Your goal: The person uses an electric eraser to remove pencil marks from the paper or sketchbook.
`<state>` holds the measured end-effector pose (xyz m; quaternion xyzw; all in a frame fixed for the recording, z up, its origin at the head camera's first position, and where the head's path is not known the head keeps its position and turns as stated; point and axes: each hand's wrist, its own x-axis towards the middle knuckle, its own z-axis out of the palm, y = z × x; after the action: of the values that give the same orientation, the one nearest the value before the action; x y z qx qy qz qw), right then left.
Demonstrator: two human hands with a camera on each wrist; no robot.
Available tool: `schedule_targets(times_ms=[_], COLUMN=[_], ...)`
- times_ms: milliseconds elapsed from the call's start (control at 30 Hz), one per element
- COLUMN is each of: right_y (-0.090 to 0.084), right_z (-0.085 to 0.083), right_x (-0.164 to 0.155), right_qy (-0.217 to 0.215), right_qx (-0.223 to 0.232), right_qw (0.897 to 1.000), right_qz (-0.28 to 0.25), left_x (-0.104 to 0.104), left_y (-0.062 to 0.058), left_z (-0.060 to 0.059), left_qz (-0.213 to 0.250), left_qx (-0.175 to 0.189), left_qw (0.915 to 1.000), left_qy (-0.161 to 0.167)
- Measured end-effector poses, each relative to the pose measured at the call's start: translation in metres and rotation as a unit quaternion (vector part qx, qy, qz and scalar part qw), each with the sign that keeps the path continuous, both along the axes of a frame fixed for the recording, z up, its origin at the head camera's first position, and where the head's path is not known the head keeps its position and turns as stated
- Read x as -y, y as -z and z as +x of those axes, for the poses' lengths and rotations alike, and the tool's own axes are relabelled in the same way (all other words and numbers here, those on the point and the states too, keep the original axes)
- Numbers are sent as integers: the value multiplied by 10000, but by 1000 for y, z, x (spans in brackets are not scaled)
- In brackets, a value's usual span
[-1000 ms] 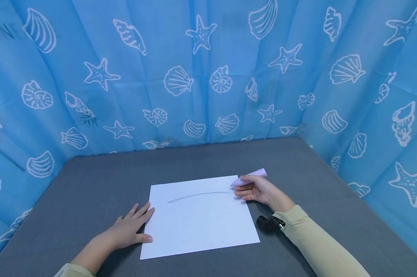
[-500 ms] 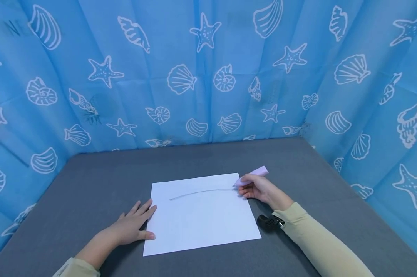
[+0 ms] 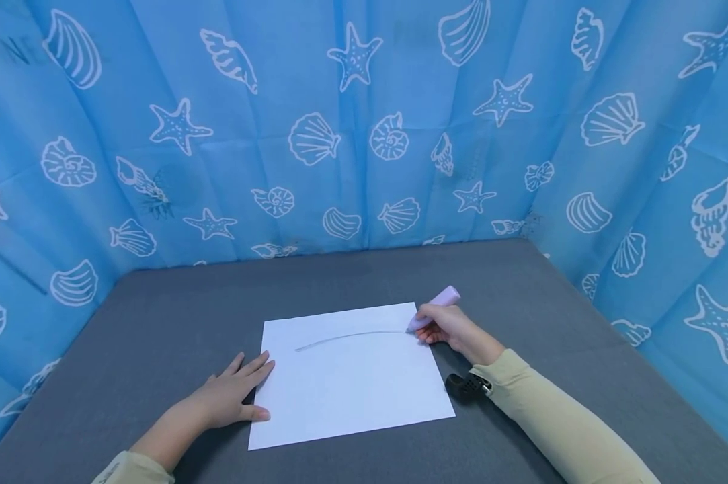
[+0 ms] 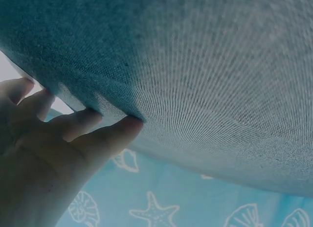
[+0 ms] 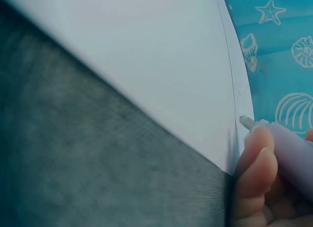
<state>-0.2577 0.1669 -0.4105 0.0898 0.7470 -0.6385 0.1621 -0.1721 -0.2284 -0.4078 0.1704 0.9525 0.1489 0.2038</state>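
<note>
Lilac pen [image 3: 434, 307] pinched in right hand [image 3: 454, 329]; left hand [image 3: 230, 396] spread flat beside paper [image 3: 351, 383].

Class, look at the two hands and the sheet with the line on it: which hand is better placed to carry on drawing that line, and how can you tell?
The right hand. It grips the pen, whose tip is at the line's right end on the paper. The left hand lies flat at the paper's left edge, probably steadying it.
</note>
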Motion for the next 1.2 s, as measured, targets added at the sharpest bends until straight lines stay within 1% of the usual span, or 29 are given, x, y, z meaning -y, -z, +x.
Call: schedule_targets(times_ms=[200,333,433,567,700,767,900,1000,1133,1200], right_y=[1,0,0,-1,0,2,3,3,2,1], right_z=[0,0,0,-1,-1,-1,-1,-1,-2,-2], right_x=[4,5,5,6,5,4,2,2,3,4], right_qy=[70,121,115,109,118,105,175,210,218,185], right_qx=[-40,-30,-21,37,1,-7,44,105,87,12], right_qw=[9995,9995,9996,9997,9999,9999,9998,9997,9993,9994], right_qz=[310,285,246,206,97,100,72,-55,-304,-302], left_x=[1,3,3,1,-2,-4,-12,-15,-13,-11], left_y=[1,6,7,3,-1,-1,3,7,8,8], left_z=[-1,-3,-4,-2,-2,-4,-9,-14,-19,-22], left_qz=[35,-3,-11,59,-19,-74,-301,-370,-263,-264], left_qx=[23,37,61,79,73,-78,-706,-863,-536,-424], left_qw=[10000,10000,10000,10000,10000,9999,9970,9955,9981,9986], left_qy=[37,-1,-18,10,6,-11,64,119,135,160])
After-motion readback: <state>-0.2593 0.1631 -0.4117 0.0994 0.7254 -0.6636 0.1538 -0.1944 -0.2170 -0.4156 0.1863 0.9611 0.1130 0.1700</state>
